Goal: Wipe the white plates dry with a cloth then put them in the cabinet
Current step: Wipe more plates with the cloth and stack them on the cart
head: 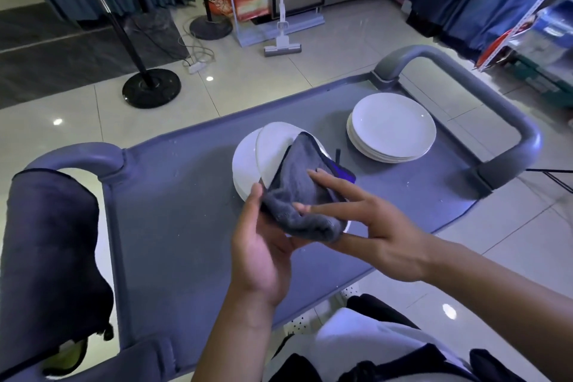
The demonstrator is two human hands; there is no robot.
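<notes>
Tiled room with blue curtains

Glossy pale floor tiles point(310, 77) reflected lights; a squeegee mop point(282, 46) and black stand base point(151, 88) stood beyond the hands.

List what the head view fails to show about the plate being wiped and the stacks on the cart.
- Held plate: near half hidden by the grey cloth.
- Left hand: fingers hidden behind plate and cloth.
- Stack beneath: count hidden by the held plate.
- Right stack: rims too fine to count.
</notes>
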